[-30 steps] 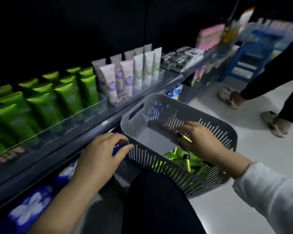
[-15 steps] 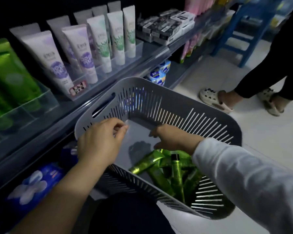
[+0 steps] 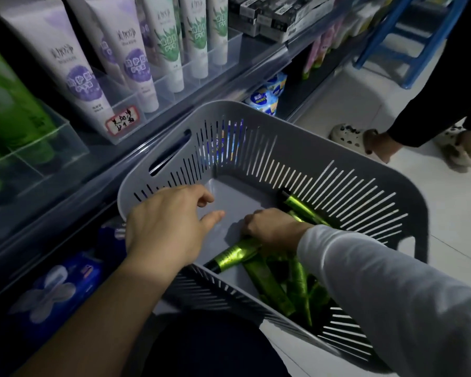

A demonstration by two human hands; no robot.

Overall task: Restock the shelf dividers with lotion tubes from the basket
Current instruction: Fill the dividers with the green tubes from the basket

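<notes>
A grey slotted basket [image 3: 297, 137] rests on my lap against the shelf. Several shiny green lotion tubes [image 3: 267, 281] lie heaped in its near right corner. My right hand [image 3: 272, 227] is down inside the basket, its fingers curled around one green tube [image 3: 235, 254] with a black cap. My left hand [image 3: 169, 224] hovers over the basket's left rim, fingers apart and holding nothing. On the shelf, clear dividers [image 3: 65, 142] hold upright green tubes [image 3: 8, 102] at the far left.
White tubes with purple labels [image 3: 74, 63] and green-leaf labels [image 3: 169, 42] stand in dividers with a price tag [image 3: 123, 121]. Blue packs [image 3: 55, 287] fill the lower shelf. Another person's legs and sandals [image 3: 348, 137] stand on the floor at right, near a blue stool [image 3: 403, 36].
The view has dropped closer to the basket. My right hand has sunk deeper and closed on a green tube. My left hand has moved from the rim's outside to above the basket.
</notes>
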